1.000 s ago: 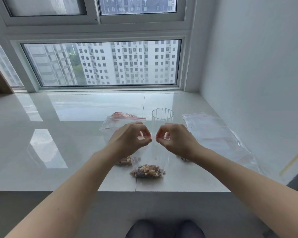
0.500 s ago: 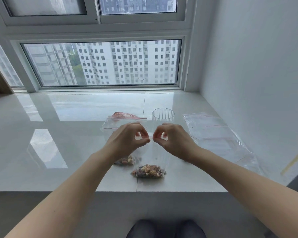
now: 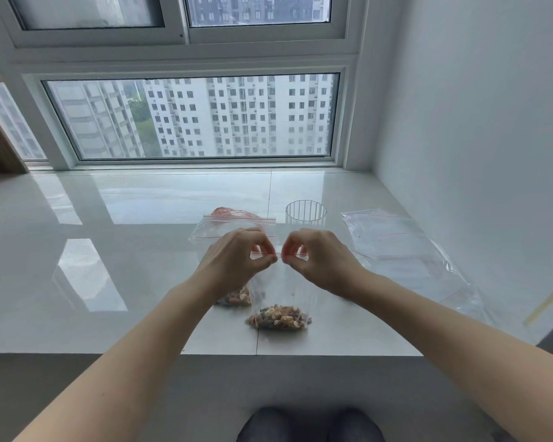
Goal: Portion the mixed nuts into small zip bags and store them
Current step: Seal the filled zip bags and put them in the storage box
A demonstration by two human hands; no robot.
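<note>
A small clear zip bag (image 3: pixel 281 291) with a red seal line hangs upright above the white sill, mixed nuts (image 3: pixel 278 318) gathered at its bottom. My left hand (image 3: pixel 237 260) pinches the left part of its top strip between thumb and fingers. My right hand (image 3: pixel 320 258) pinches the strip just to the right, the fingertips of both hands nearly touching. A second small bag of nuts (image 3: pixel 235 298) lies behind my left wrist, partly hidden. A larger zip bag (image 3: pixel 224 228) with reddish contents at its far end lies further back.
A ribbed clear glass (image 3: pixel 305 213) stands behind my hands. A stack of empty clear zip bags (image 3: pixel 396 247) lies to the right, close to the white wall. The glossy sill (image 3: pixel 109 266) stretches left; its front edge runs just below the nuts. A window closes the back.
My two hands have drawn closer together along the bag's top strip; the gap between the pinching fingertips is smaller. The bag hangs in the same place.
</note>
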